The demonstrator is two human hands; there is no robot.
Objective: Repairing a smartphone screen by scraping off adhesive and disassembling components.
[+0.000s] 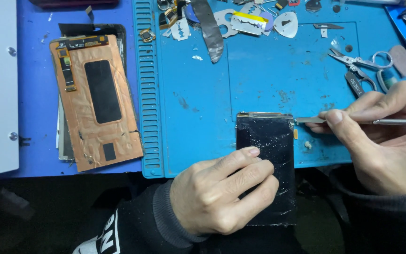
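Left hand [222, 193] pins dark screen panel [268, 141]; right hand [381, 136] holds metal blade tool [353, 121].

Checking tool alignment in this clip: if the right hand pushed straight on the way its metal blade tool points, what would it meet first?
The right hand aims its flat metal tool leftward; the tip already sits at the upper right edge of the dark phone screen panel, so that edge comes first. Contact depth is unclear.
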